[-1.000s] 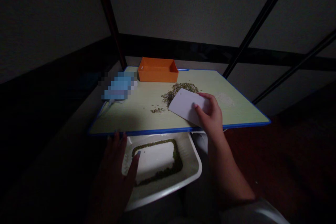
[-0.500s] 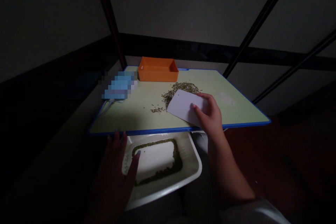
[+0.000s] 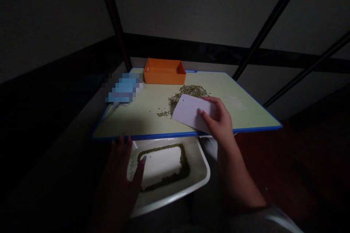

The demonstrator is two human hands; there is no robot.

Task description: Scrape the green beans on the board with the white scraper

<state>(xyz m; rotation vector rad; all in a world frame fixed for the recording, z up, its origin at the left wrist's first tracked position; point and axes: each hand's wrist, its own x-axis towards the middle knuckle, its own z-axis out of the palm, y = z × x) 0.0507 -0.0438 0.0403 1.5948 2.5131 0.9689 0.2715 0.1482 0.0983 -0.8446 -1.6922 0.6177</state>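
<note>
My right hand [image 3: 220,118] is closed on a flat white plastic scraper [image 3: 188,111] with a small hole in one corner, thumb on its near face. The scraper slants over the board just in front of a loose pile of small green beans [image 3: 193,90], likely mung beans, and covers part of it. Several stray beans [image 3: 163,113] lie left of its lower corner. Below the board's near edge, my left hand [image 3: 124,171] grips the left side of a white tray [image 3: 203,169], its thumb over the inside. More green beans [image 3: 185,167] line the tray's floor edges.
The pale green board [image 3: 131,120] has a blue rim. At its back stands an orange box [image 3: 164,77]. A blurred-out blue item [image 3: 124,89] with a white cable [image 3: 113,107] lies at the left. Fine whitish grains [image 3: 235,102] are scattered at the right.
The scraper in my right hand has shifted slightly left and down, towards the board's near edge. My left hand and the tray have stayed in place.
</note>
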